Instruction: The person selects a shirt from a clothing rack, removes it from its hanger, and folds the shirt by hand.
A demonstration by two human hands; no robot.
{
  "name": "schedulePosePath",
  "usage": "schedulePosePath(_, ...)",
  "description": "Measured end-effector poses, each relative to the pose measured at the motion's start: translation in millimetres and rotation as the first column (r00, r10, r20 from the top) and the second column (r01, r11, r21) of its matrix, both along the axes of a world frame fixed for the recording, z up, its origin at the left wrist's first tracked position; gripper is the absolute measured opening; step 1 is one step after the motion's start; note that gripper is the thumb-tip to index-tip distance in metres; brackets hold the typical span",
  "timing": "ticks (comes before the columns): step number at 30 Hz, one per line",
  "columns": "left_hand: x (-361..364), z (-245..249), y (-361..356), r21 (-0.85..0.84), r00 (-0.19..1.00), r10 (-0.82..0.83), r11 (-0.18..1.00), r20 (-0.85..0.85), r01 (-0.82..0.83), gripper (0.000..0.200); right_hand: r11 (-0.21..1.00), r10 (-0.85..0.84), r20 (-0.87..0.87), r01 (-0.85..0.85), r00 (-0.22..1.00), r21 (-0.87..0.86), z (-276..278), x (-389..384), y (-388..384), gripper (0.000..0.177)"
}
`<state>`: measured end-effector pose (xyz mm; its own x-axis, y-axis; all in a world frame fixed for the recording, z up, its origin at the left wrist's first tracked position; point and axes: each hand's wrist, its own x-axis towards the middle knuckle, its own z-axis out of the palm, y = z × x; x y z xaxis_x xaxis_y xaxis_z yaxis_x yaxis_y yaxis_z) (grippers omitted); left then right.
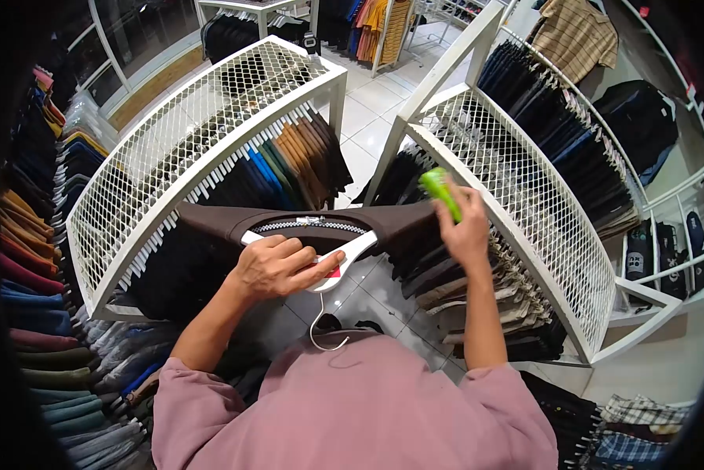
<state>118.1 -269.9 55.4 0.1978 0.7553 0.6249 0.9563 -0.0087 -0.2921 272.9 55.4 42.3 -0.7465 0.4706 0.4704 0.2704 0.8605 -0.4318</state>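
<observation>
A dark brown garment [313, 222] hangs on a white hanger [352, 254], whose metal hook points toward the pink shirt. My left hand [281, 266] is closed around the middle of the hanger, beside a red label. In my right hand [463, 222] is a bright green object [439, 193], slightly blurred, held at the garment's right shoulder. Whether my right fingers also touch the fabric cannot be made out. The garment's lower part is mostly hidden beneath its collar and shoulders.
A white mesh-topped rack [211, 102] with hanging clothes stands at the left, another mesh rack [524, 180] at the right. Folded or hanging clothes [34, 313] line the far left. A checked shirt [575, 39] hangs at the upper right. Tiled floor [371, 110] shows between the racks.
</observation>
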Motion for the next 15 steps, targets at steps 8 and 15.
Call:
schedulePosePath(8, 6, 3, 5, -0.044, 0.999, 0.018, 0.999, 0.037, -0.016, 0.048, 0.951, 0.285, -0.168, -0.301, 0.944, -0.076, 39, 22, -42, 0.049)
schedulePosePath(15, 12, 11, 12, -0.023, 0.995, 0.012, 1.0, 0.103, -0.01, 0.049, 0.989, -0.111, -0.042, 0.106, 0.993, -0.102, -17, 28, 18, 0.046)
